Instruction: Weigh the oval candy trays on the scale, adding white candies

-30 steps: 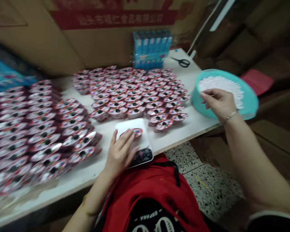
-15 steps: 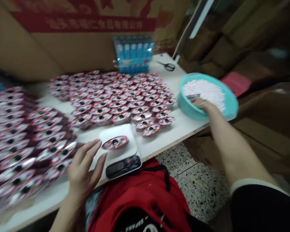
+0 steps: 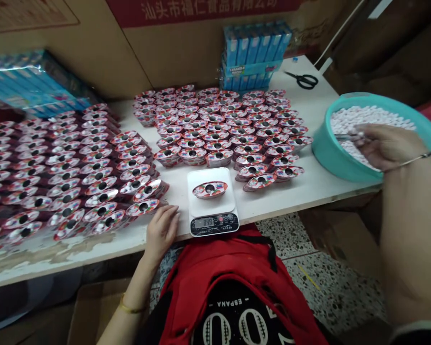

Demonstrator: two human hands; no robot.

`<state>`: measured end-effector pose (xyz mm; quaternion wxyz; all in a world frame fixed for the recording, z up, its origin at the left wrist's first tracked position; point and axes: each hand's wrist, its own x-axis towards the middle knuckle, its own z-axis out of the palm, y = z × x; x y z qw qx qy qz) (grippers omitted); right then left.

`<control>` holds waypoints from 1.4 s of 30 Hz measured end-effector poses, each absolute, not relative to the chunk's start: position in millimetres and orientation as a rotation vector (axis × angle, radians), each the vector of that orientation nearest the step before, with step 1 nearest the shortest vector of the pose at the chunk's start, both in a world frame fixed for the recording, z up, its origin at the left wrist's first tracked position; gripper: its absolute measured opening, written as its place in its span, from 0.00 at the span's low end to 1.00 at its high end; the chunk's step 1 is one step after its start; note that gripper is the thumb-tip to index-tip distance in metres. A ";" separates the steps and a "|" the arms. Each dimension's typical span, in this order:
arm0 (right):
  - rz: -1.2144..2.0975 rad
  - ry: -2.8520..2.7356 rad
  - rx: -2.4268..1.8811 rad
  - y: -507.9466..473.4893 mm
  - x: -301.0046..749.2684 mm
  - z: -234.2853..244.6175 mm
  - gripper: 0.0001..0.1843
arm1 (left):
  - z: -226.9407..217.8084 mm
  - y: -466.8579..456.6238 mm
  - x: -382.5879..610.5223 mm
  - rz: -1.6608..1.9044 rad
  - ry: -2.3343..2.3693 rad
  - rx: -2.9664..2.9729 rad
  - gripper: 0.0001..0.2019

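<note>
A white digital scale (image 3: pixel 213 211) sits at the table's near edge with one red oval foil-topped cup (image 3: pixel 209 189) on its platform. My left hand (image 3: pixel 160 231) rests on the table edge just left of the scale, fingers loosely curled, holding nothing. My right hand (image 3: pixel 384 143) reaches into a teal round basin (image 3: pixel 330 153) full of small white pellets (image 3: pixel 362 117). Its fingers are pinched on a thin metal tool (image 3: pixel 346 136) whose tip lies in the pellets.
Several rows of the same red oval cups (image 3: pixel 222 129) cover the white table (image 3: pixel 309 187), with more at the left (image 3: pixel 57 172). Blue box packs (image 3: pixel 253 52) and scissors (image 3: pixel 303 79) sit at the back. A cardboard wall stands behind.
My left hand left the cup on the scale and slid down to the table edge. My right hand went deeper into the basin. The view swung to the right, then back.
</note>
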<state>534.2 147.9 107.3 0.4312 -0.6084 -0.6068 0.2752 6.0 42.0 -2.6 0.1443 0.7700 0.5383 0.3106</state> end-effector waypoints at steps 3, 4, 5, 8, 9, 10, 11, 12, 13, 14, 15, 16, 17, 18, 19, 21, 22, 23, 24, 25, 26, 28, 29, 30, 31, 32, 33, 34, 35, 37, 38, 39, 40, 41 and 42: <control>1.140 -1.154 -1.493 134.5 444.1 129.0 0.05 | -17.9 39.3 5.5 0.895 1.572 2.196 0.10; 1.254 -1.156 -1.460 129.6 410.6 132.5 0.05 | -21.9 38.7 5.2 0.900 1.579 2.196 0.10; 1.369 -1.195 -1.432 125.6 378.5 133.7 0.06 | -25.1 38.2 4.9 0.905 1.584 2.198 0.10; 1.560 -1.449 -1.368 120.2 304.0 126.1 0.07 | -30.5 36.8 3.5 0.930 1.587 2.190 0.10; 1.543 -1.565 -1.361 120.2 288.1 121.8 0.06 | -31.2 36.3 2.9 0.936 1.586 2.181 0.10; 1.484 -1.690 -1.363 120.7 276.3 117.8 0.05 | -31.8 35.8 2.3 0.940 1.587 2.173 0.10; 1.392 -1.820 -1.372 121.4 268.0 114.5 0.05 | -32.3 35.4 1.7 0.941 1.590 2.164 0.10; 1.282 -1.946 -1.388 122.1 262.3 112.3 0.05 | -33.0 35.0 1.1 0.939 1.594 2.157 0.11; 1.167 -2.055 -1.406 122.8 258.5 111.2 0.06 | -33.7 34.8 0.5 0.936 1.597 2.150 0.11; 1.066 -2.143 -1.423 123.3 256.0 111.1 0.06 | -34.6 34.6 0.0 0.935 1.599 2.145 0.11; 0.990 -2.204 -1.434 123.7 254.2 111.6 0.06 | -35.5 34.5 -0.4 0.937 1.600 2.141 0.11; 0.938 -2.241 -1.438 124.0 252.9 112.5 0.06 | -36.3 34.5 -0.7 0.941 1.599 2.138 0.11; 0.909 -2.253 -1.437 124.3 252.0 113.3 0.06 | -36.9 34.5 -0.8 0.947 1.597 2.137 0.11; 0.905 -2.238 -1.434 124.6 251.6 114.0 0.06 | -37.2 34.6 -0.7 0.951 1.594 2.137 0.11; 0.932 -2.196 -1.428 125.0 251.7 114.3 0.05 | -37.1 34.6 -0.5 0.956 1.592 2.138 0.11; 1.123 -2.005 -1.420 126.3 254.4 114.2 0.04 | -36.1 34.5 0.3 0.966 1.583 2.140 0.10; 1.279 -1.847 -1.408 127.1 257.1 113.9 0.03 | -35.4 34.5 0.8 0.972 1.580 2.139 0.10; 1.446 -1.654 -1.382 127.8 260.7 113.5 0.02 | -34.5 34.4 1.3 0.979 1.580 2.138 0.10; 1.600 -1.449 -1.343 128.4 265.1 113.2 0.02 | -33.8 34.3 1.9 0.982 1.582 2.138 0.10; 1.725 -1.254 -1.301 128.6 270.0 112.9 0.03 | -33.1 34.2 2.4 0.984 1.585 2.138 0.10; 1.805 -1.083 -1.264 128.5 275.2 112.7 0.04 | -32.6 34.2 2.8 0.983 1.587 2.136 0.10; 1.876 -0.846 -1.229 126.5 285.2 111.9 0.05 | -32.1 34.1 3.3 0.977 1.593 2.130 0.10; 1.890 -0.772 -1.235 124.6 289.5 111.2 0.06 | -31.9 34.2 3.4 0.974 1.595 2.126 0.10; 1.892 -0.723 -1.250 122.3 293.1 110.3 0.06 | -31.8 34.2 3.5 0.968 1.599 2.123 0.10; 1.886 -0.698 -1.270 119.7 295.8 109.3 0.07 | -31.6 34.3 3.4 0.961 1.603 2.121 0.10; 1.876 -0.696 -1.291 117.0 297.7 108.1 0.07 | -31.5 34.4 3.4 0.952 1.606 2.123 0.10; 1.862 -0.712 -1.312 114.4 298.7 106.9 0.08 | -31.4 34.6 3.3 0.947 1.606 2.128 0.10; 1.840 -0.741 -1.328 112.2 298.8 105.9 0.10 | -31.3 34.7 3.3 0.946 1.605 2.134 0.10; 1.817 -0.780 -1.343 110.5 298.1 105.0 0.11 | -31.0 34.8 3.4 0.949 1.603 2.141 0.10; 1.769 -0.883 -1.365 108.6 294.7 104.6 0.13 | -30.4 35.1 4.0 0.962 1.602 2.152 0.09; 1.743 -0.945 -1.376 108.4 292.0 105.2 0.13 | -30.1 35.3 4.4 0.965 1.603 2.157 0.09; 1.715 -1.011 -1.388 108.5 289.0 106.2 0.13 | -29.9 35.5 4.8 0.966 1.605 2.160 0.09; 1.683 -1.078 -1.400 108.8 285.5 107.6 0.12 | -29.9 35.6 5.2 0.965 1.605 2.164 0.09; 1.649 -1.138 -1.410 109.2 281.9 109.2 0.11 | -30.2 35.7 5.3 0.963 1.605 2.168 0.09; 1.619 -1.188 -1.415 109.6 278.2 110.8 0.11 | -30.8 35.6 5.0 0.963 1.604 2.171 0.09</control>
